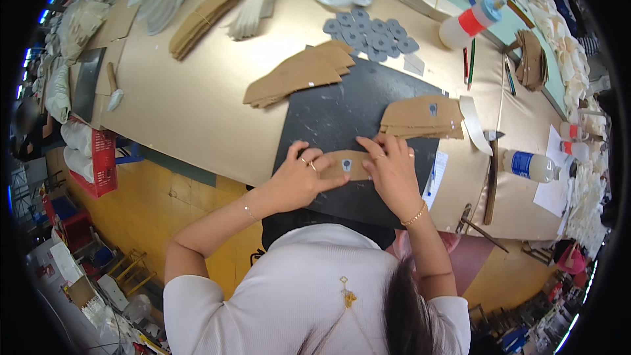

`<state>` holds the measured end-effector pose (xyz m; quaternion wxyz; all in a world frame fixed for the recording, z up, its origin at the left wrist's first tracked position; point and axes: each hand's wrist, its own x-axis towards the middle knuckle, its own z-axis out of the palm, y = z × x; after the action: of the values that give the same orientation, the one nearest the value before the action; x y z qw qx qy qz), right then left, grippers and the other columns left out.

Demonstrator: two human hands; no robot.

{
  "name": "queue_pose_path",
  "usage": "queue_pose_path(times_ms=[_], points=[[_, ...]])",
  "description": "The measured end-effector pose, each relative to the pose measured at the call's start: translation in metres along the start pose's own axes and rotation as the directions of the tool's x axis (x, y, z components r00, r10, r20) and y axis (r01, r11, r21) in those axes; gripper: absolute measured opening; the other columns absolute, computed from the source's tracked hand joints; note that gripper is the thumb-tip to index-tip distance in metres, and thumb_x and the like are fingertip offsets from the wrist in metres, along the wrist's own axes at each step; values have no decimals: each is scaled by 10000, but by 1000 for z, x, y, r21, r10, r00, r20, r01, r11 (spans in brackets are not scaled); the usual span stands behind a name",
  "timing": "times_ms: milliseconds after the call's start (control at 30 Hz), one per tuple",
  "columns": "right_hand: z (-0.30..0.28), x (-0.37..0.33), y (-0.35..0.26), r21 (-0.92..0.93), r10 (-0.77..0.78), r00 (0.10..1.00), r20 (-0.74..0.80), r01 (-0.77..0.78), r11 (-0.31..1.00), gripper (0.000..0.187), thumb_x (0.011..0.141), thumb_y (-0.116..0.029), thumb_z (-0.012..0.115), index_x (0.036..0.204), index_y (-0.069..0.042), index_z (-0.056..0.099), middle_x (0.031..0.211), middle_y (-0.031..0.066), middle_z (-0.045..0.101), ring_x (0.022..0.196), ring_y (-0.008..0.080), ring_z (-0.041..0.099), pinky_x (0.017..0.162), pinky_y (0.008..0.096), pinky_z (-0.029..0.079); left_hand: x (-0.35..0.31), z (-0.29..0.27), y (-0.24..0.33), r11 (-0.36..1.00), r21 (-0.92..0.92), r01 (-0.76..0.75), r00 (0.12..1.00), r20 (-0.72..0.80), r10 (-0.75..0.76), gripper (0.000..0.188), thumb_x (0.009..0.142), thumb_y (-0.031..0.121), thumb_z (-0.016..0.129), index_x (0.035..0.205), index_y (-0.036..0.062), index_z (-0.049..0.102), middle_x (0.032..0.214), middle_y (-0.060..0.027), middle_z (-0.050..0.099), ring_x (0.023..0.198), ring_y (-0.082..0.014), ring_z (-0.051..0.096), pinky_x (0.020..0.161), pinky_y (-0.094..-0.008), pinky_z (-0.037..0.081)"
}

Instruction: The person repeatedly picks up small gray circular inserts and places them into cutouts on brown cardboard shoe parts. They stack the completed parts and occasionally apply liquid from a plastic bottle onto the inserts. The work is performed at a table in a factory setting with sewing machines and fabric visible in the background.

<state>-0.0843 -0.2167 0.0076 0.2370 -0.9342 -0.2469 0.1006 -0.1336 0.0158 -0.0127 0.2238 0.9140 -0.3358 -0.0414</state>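
Observation:
A brown shoe-upper-like piece (359, 156) lies over the black mat (328, 115), directly in front of me. A small grey patch (346, 165) with a dark round mark sits on it. My left hand (303, 176) holds the piece's left end, its fingers bent and thumb pressed on the surface near the patch. At the other end my right hand (392, 172) grips with curled fingers, covering that edge. Just beyond my right hand rests a stack of similar brown pieces (414, 115), the top one bearing a patch too. Another brown stack (302, 73) lies at the mat's far left.
Grey rounded pieces (371, 34) are heaped beyond the mat. To the right lie a hammer (491, 181), pincers (476, 225), a clear bottle (529, 166) and a pale curved strip (474, 125). A white squeeze bottle (468, 25) stands far right. A red crate (105, 161) is beside the table, left.

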Motion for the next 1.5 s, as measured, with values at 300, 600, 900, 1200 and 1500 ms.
queue_pose_path(times_ms=[300,600,900,1200,1500], points=[[6,4,12,105,25,996,-81,-17,994,181,828,-125,728,984,-91,644,973,81,569,925,291,568,826,430,431,31,-35,-91,882,-208,422,751,-465,-469,275,899,103,648,1167,58,694,1083,-145,630,1040,-329,595,935,-420,464],[-48,7,-13,295,4,1000,10,-6,955,168,879,-10,593,1022,-66,660,984,109,585,882,333,640,779,432,526,54,-40,-140,706,-353,614,686,-205,-698,334,866,195,750,1130,-3,696,1042,-140,640,927,-240,629,834,-351,517],[-120,54,78,-76,74,988,-137,-85,994,157,871,-41,626,995,-59,722,966,131,609,891,318,646,806,421,518,60,-48,-160,607,-510,610,673,-72,-736,166,775,112,804,855,5,705,792,-76,631,699,-191,610,688,-315,515],[-84,145,99,-63,-66,993,-102,60,996,199,879,-101,652,1064,-58,711,1012,122,596,939,290,643,831,393,514,74,-54,-73,898,-128,420,880,-182,-438,118,804,63,707,836,13,606,858,-164,638,835,-366,640,756,-441,516],[-33,224,104,-379,-180,984,-13,162,911,319,825,-87,700,1108,-227,746,1086,54,626,994,249,667,822,383,560,93,-53,-19,541,-704,460,888,355,-293,145,877,51,670,857,20,530,1069,-138,690,961,-191,681,837,-308,527]])
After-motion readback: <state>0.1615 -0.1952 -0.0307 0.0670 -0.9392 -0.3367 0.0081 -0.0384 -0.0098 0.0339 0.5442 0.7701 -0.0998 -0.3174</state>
